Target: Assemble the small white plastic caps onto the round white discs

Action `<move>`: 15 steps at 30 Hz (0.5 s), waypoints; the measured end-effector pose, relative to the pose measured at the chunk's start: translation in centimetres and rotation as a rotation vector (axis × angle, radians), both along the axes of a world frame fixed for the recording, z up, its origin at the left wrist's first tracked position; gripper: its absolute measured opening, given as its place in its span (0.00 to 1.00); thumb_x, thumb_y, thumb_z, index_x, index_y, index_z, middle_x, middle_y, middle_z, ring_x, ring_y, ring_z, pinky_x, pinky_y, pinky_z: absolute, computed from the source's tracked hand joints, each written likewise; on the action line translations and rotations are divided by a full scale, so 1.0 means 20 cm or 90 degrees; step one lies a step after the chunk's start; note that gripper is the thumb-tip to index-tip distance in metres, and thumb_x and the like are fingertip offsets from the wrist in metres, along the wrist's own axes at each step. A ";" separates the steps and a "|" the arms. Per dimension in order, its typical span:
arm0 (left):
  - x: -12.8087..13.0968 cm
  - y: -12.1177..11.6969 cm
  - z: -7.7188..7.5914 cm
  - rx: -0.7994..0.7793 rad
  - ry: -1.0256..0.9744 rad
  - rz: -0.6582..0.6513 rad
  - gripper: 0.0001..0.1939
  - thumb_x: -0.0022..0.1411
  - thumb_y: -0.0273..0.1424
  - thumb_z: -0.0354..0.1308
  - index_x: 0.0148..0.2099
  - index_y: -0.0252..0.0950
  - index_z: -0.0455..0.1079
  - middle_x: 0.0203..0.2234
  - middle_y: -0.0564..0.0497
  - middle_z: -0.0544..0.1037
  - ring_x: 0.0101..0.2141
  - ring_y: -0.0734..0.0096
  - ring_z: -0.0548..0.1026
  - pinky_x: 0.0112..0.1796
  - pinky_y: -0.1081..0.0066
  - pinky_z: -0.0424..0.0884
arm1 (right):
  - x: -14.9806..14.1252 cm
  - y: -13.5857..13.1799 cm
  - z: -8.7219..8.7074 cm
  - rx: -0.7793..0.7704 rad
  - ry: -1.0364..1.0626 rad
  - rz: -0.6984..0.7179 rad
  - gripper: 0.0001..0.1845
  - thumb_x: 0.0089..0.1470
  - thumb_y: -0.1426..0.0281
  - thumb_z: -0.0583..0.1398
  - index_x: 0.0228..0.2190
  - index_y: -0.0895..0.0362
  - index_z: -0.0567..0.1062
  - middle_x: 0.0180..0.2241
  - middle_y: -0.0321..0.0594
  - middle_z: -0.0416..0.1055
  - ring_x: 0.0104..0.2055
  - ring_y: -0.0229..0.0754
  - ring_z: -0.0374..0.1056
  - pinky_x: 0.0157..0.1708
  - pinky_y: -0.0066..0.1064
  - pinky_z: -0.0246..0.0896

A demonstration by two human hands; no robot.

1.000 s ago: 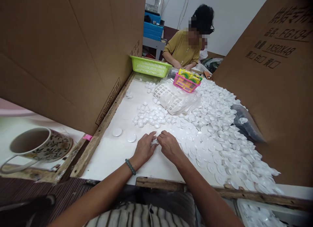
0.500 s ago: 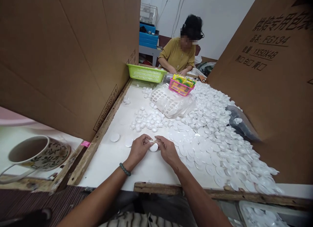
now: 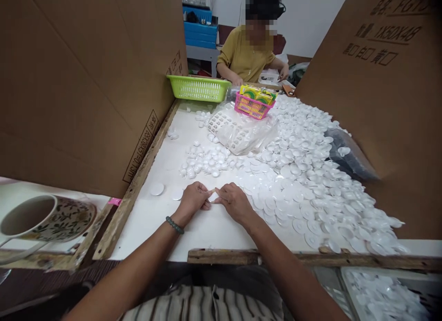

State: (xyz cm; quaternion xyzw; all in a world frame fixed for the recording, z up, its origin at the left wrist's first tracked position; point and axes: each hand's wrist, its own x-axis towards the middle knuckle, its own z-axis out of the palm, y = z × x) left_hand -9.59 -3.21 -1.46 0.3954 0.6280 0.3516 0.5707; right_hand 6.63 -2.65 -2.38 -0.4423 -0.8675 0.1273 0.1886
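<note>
Between my two hands, low over the white tabletop (image 3: 145,229), is a small white round disc (image 3: 213,196). My left hand (image 3: 195,197) pinches its left side, thumb stretched toward the middle. From the right, my right hand (image 3: 232,200) grips it with curled fingers, and the two thumbs nearly meet. Fingers cover much of the disc. Two more white discs lie left of my left hand, the outer disc (image 3: 157,189) fully in sight. Beyond my hands sits a cluster of small domed white pieces (image 3: 203,160). Flat discs (image 3: 276,196) spread out beside my right hand.
A large heap of white pieces (image 3: 311,150) covers the right side. Cardboard walls (image 3: 86,81) flank the table. A clear plastic bag (image 3: 238,132), a pink basket (image 3: 253,107) and a green basket (image 3: 198,89) stand farther back. A mug (image 3: 51,219) is at left. A person (image 3: 250,49) sits opposite.
My fingers have closed further round the disc, which shows less and looks tilted. The view has dipped slightly. The person opposite has moved a hand out to the side, beside a white basket.
</note>
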 end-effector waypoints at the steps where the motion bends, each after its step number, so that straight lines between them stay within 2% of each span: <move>1: 0.00 0.00 0.00 -0.004 -0.001 -0.001 0.13 0.49 0.33 0.62 0.29 0.35 0.59 0.10 0.58 0.68 0.13 0.74 0.69 0.16 0.75 0.67 | 0.00 0.00 0.00 0.000 0.003 -0.003 0.12 0.55 0.63 0.56 0.39 0.53 0.74 0.30 0.39 0.69 0.34 0.41 0.58 0.34 0.31 0.56; 5: -0.01 0.01 -0.01 -0.003 -0.023 0.000 0.16 0.46 0.34 0.64 0.29 0.35 0.59 0.10 0.57 0.69 0.13 0.75 0.68 0.16 0.76 0.66 | 0.00 -0.02 0.00 -0.023 0.095 -0.019 0.13 0.54 0.64 0.58 0.42 0.54 0.73 0.32 0.40 0.69 0.36 0.41 0.61 0.37 0.32 0.59; 8: -0.01 -0.01 -0.02 0.039 -0.044 0.008 0.17 0.45 0.36 0.65 0.31 0.34 0.60 0.12 0.57 0.70 0.15 0.75 0.69 0.18 0.75 0.68 | 0.00 -0.03 0.01 -0.034 0.159 -0.004 0.16 0.51 0.65 0.60 0.43 0.54 0.72 0.35 0.40 0.69 0.38 0.40 0.62 0.37 0.31 0.60; 12: -0.02 -0.04 -0.01 0.072 -0.073 -0.010 0.18 0.44 0.36 0.65 0.32 0.34 0.62 0.15 0.58 0.71 0.16 0.77 0.70 0.20 0.76 0.68 | 0.00 -0.03 0.02 -0.004 0.149 -0.041 0.16 0.47 0.58 0.62 0.32 0.58 0.74 0.29 0.40 0.67 0.34 0.42 0.62 0.35 0.33 0.59; 15: -0.02 -0.05 -0.01 0.066 -0.081 -0.019 0.19 0.41 0.35 0.67 0.31 0.34 0.62 0.14 0.59 0.70 0.16 0.78 0.68 0.19 0.77 0.66 | 0.00 -0.04 0.03 -0.019 0.152 -0.026 0.20 0.45 0.58 0.63 0.38 0.57 0.73 0.32 0.40 0.67 0.35 0.41 0.62 0.35 0.32 0.59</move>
